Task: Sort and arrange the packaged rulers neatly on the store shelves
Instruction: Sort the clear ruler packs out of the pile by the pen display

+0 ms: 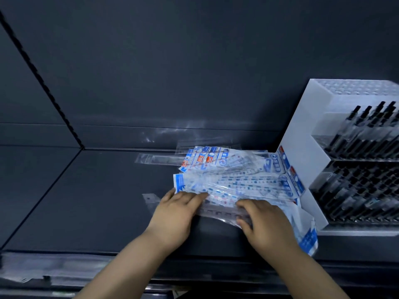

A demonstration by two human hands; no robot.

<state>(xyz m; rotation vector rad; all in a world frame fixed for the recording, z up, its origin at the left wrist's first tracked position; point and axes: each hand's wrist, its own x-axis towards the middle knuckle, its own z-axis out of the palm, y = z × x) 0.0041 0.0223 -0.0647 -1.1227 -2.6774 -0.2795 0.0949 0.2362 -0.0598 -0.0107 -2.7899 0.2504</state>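
A loose heap of packaged rulers [237, 175] in clear sleeves with blue and white header cards lies fanned out on the dark shelf [97, 201], right of centre. My left hand [174, 214] rests flat on the heap's near left end, fingers together on the plastic. My right hand [265, 227] grips the near edge of the bottom packs, fingers curled over them. One pack [308, 238] sticks out past my right hand toward the shelf's front edge. A few clear sleeves [159, 158] lie behind the heap on the left.
A white display rack [302, 134] full of black pens stands against the heap's right side. The shelf's dark back wall rises behind. A lower shelf at the bottom left holds more clear packs [32, 270]. A small clear tab [149, 198] lies left of my left hand.
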